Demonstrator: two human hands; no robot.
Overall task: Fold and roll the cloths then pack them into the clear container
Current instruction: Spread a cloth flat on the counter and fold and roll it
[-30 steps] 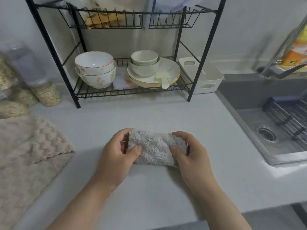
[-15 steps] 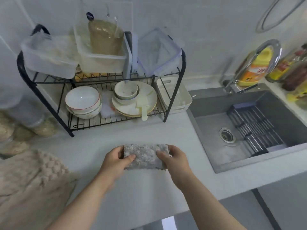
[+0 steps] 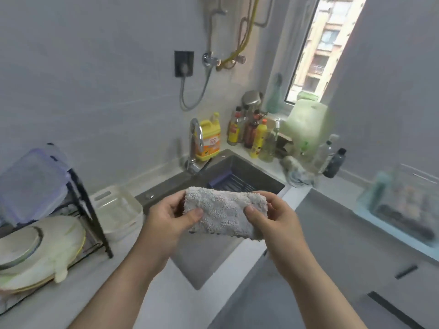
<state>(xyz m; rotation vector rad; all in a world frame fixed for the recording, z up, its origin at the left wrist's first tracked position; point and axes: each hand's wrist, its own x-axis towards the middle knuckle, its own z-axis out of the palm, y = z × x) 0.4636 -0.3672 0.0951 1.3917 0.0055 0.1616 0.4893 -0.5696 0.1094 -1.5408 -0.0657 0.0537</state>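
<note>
The pale worktop (image 3: 102, 283) runs along my left side and bends round the corner under the window (image 3: 325, 48). Sunk into it is the dark sink (image 3: 251, 173), with a purple-edged rack lying across its far part. On my left stands the black wire dish rack (image 3: 95, 224). A lidded clear box (image 3: 31, 186) sits on its top tier and a stack of plates (image 3: 35, 252) on the lower one. Far right, on the other run of worktop, is a clear tub (image 3: 403, 210) with something dark inside, too blurred for me to tell what. A pale green chopping board (image 3: 306, 124) leans in the corner below the window. A white slotted basket (image 3: 118, 210) sits on the worktop between the dish rack and the sink.

My left hand (image 3: 164, 222) and right hand (image 3: 278, 222) are both raised in front of me, over the near edge of the sink. Between them I hold the grey cloth (image 3: 223, 210), folded into a thick, fluffy oblong and lifted clear of the worktop. My left hand grips its left end and my right hand its right end. Each thumb presses on the face toward me and the fingers curl behind.

Behind the sink the curved tap (image 3: 196, 143) stands just beside a yellow detergent jug (image 3: 210, 141). A cluster of smaller bottles (image 3: 251, 134) lines the back corner.
</note>
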